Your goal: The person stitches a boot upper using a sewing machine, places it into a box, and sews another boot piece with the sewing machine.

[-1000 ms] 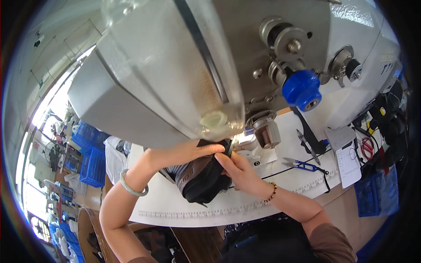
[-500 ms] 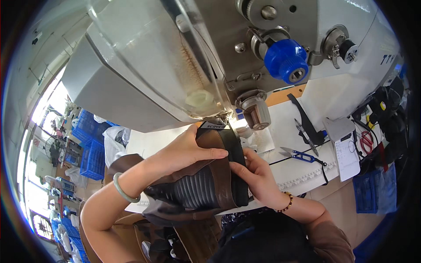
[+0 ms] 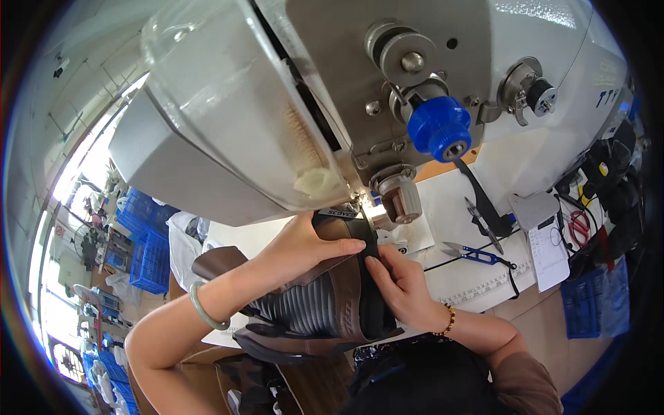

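Note:
A brown and black leather piece [image 3: 308,304] with a ribbed padded panel, shaped like a boot upper, lies under the head of a sewing machine [image 3: 228,138]. Its far end, with a small label, sits by the lit needle area, where the needle itself is hard to make out. My left hand [image 3: 301,245] closes on the piece's left side, thumb stretched across the top near the black edge strip. At that strip's right side, my right hand [image 3: 408,287] pinches the edge between thumb and fingers. Several of my fingers are hidden behind the material.
Blue-handled thread snips [image 3: 477,254] and a tweezer-like metal tool [image 3: 485,225] lie right on the white table [image 3: 453,277]. Beyond them are a paper card [image 3: 550,256] and red-handled scissors [image 3: 579,227]. Blue crates [image 3: 149,259] stand left; a cardboard box [image 3: 315,380] sits below.
The leather piece has shifted slightly, showing more of its lower right panel. Both hands keep hold of it, the right one a little nearer the left thumb. The whole view has tilted slightly.

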{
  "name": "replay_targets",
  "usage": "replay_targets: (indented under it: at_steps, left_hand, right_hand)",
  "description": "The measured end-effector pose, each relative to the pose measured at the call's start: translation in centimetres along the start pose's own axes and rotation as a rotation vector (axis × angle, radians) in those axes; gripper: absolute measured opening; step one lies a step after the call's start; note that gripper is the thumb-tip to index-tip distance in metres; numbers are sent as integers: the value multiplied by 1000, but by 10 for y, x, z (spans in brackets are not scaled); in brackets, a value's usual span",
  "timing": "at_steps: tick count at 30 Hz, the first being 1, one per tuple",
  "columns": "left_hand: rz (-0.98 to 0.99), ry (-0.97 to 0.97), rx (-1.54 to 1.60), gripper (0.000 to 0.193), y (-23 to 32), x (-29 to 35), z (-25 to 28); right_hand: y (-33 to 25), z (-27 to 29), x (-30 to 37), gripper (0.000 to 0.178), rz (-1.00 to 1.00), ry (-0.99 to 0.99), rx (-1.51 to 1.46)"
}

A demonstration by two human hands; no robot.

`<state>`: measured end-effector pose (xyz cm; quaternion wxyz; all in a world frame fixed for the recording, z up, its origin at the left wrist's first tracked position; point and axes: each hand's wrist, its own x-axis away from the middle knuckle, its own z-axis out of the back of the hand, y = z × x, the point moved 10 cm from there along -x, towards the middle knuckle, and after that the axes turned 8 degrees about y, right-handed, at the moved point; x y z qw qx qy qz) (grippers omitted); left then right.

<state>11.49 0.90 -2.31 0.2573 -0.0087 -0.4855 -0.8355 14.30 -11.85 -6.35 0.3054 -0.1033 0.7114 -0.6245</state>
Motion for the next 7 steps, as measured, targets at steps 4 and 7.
replay_targets:
  at_steps: [4,7]
  left_hand:
    - [26,-39,-1,68,-1,-2,-2]
    - [19,-67,-19,69,-3,-2,-4]
  right_hand:
    - [-2,-1,0,11,7,-7,-32]
    - [-2,-3,2,13,32,5,-68]
